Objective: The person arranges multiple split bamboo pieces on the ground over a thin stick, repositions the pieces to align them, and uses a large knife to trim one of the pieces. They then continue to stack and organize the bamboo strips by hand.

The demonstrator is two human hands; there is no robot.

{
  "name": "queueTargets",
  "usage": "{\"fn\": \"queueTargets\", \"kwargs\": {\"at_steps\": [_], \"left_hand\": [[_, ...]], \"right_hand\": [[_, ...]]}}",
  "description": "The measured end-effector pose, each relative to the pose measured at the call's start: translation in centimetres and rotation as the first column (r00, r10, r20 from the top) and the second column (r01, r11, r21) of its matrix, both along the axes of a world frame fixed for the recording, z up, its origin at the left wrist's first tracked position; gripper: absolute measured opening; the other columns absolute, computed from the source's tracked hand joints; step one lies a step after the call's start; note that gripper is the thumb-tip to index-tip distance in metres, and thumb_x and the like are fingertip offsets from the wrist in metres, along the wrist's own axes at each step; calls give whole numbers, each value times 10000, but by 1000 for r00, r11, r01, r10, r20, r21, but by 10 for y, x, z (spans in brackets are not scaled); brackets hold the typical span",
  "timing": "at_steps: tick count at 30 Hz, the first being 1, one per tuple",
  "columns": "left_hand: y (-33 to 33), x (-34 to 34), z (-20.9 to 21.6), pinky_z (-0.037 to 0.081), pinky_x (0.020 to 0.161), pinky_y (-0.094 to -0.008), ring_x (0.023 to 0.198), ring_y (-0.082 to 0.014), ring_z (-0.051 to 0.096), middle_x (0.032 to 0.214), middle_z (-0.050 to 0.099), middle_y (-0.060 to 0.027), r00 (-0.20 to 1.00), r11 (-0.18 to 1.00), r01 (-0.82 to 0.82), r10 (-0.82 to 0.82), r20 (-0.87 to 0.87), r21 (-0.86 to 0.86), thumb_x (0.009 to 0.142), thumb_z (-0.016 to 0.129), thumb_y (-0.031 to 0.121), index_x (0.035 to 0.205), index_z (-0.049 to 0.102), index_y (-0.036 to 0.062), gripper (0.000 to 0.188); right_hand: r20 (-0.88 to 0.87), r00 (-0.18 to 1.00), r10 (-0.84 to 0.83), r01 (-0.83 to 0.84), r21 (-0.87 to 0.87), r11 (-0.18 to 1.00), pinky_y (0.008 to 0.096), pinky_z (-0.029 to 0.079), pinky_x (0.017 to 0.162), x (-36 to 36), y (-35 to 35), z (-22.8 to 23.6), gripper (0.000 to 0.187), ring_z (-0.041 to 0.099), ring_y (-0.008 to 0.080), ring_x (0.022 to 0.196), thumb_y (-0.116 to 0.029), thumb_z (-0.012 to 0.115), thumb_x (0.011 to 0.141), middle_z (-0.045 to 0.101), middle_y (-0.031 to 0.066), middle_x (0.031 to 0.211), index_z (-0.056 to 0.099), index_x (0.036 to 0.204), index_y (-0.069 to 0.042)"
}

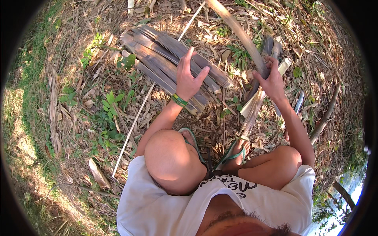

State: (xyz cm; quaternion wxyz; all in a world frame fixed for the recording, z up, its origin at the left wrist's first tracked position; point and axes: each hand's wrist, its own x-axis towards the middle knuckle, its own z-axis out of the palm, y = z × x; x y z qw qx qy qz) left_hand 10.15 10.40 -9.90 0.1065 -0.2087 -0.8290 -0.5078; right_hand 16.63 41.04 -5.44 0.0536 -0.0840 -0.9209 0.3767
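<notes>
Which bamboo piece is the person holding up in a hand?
The long round pole gripped by the right hand; the flat split slats just lie stacked on the ground.

Left hand [188, 80] spread open, right hand [271, 78] clenched (grip tight)

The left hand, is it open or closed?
Open. The left hand has its fingers spread, palm down over the bamboo slats, gripping none.

Matt, rough split bamboo slats [173, 65], a smooth pale bamboo pole [240, 31], dry papery leaf litter [71, 106].
</notes>
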Motion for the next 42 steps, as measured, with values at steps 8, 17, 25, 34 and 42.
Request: {"fn": "queueTargets", "kwargs": {"at_steps": [8, 17, 25, 34, 42], "left_hand": [[-57, 5, -57, 315, 1130, -470, 1331, -277, 467, 1408, 511, -159, 863, 873, -470, 423, 277, 130, 982, 663, 327, 1551, 307, 29, 734], [-65, -31, -70, 274, 1173, -539, 1426, -500, 310, 1557, 322, -303, 941, 927, -328, 337, 23, -182, 925, 692, 372, 1549, 333, 52, 788], [-62, -35, -127, 169, 1155, -701, 1511, -515, 93, 1691, 90, -164, 956, 789, -244, 294, -2, -564, 946, 605, 557, 1566, 344, 175, 773], [-63, -36, -122, 131, 1145, -742, 1525, -480, 92, 1686, 111, -164, 945, 777, -246, 324, 33, -580, 937, 553, 611, 1563, 349, 144, 807], [-65, -39, -119, 80, 1167, -717, 1534, -476, 24, 1698, 33, -154, 936, 790, -170, 317, 156, -589, 947, 510, 661, 1611, 230, 189, 862]], "right_hand": [[310, 872, 379, -391, -24, 920, 497, 509, 933, -45, -115, -3, 689, 611, 440, 1072, -226, 778, 795, 565, 257, 1161, 433, 1382, -121], [304, 819, 487, -516, 18, 856, 491, 442, 1076, -64, -200, -75, 807, 516, 441, 1280, -436, 757, 844, 435, 296, 1389, 421, 1490, -88], [360, 930, 71, -216, 382, 899, 503, 475, 1047, -15, -41, -82, 833, 497, 428, 1304, -401, 713, 867, 438, 313, 1393, 300, 1510, -70], [259, 962, -89, 66, 97, 993, 477, 422, 1065, 12, -10, -102, 802, 520, 446, 1245, -170, 691, 810, 530, 283, 1341, 316, 1514, -82], [-130, 970, 205, -212, -46, 976, 450, 507, 918, -27, -62, -7, 751, 615, 409, 1056, -106, 699, 771, 569, 225, 1258, 415, 1465, -131]]}}
